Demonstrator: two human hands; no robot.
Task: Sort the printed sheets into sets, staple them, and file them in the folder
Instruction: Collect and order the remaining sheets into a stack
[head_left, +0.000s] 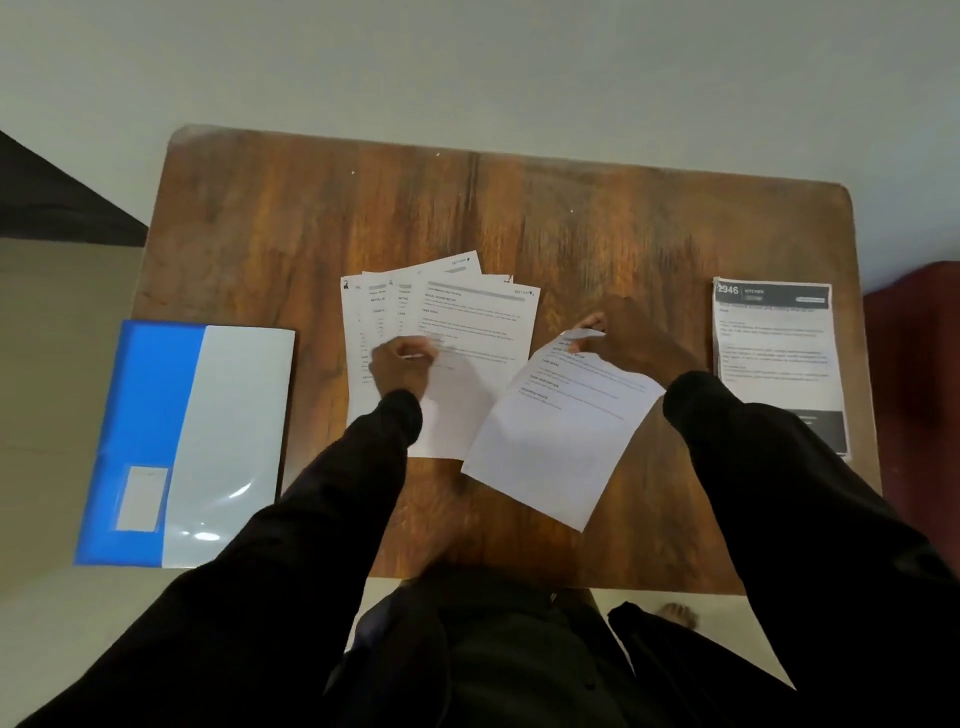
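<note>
The left hand (402, 364) reached forward from its black sleeve and lay knuckles-up on the fanned sheets (467, 332) at the middle of the wooden table (311, 223), its fingers curled and blurred, so I cannot tell whether they pinched a page or only pressed it. The right hand (626, 340) angled inward and pinched the top edge of a single sheet (556, 436) between thumb and fingers, the page tilted over the fan's lower right corner. The blue folder (156, 415) lay closed at the left edge, and a separate stack (779, 358) lay well apart at the right.
</note>
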